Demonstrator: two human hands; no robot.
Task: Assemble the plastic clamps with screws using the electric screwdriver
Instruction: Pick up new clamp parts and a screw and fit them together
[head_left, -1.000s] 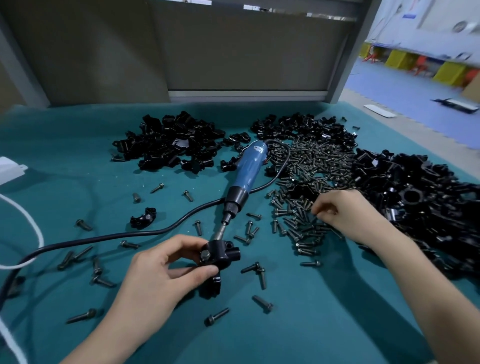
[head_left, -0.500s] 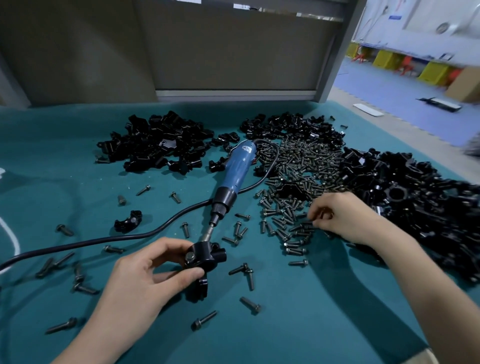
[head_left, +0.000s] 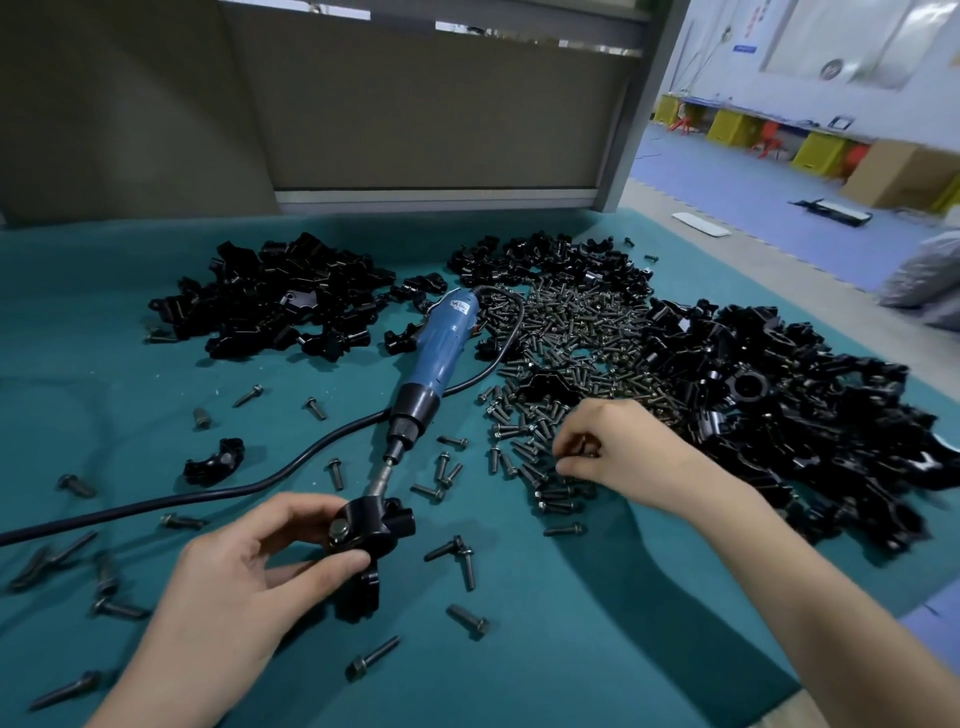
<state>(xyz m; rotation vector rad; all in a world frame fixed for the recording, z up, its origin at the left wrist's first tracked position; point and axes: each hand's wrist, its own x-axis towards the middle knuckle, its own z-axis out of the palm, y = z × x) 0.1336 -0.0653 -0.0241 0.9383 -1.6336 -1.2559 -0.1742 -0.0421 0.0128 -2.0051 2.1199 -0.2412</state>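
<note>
One electric screwdriver (head_left: 441, 348), two hands (head_left: 244, 571) (head_left: 618, 457), one held clamp (head_left: 382, 527), three clamp heaps (head_left: 270, 306), one screw pile (head_left: 571, 338).

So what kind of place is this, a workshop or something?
Probably a small-parts assembly bench in a factory or workshop: heaps of black plastic clamp parts and a pile of dark metal screws cover the teal cloth table, with a blue corded electric screwdriver lying among them.
</note>
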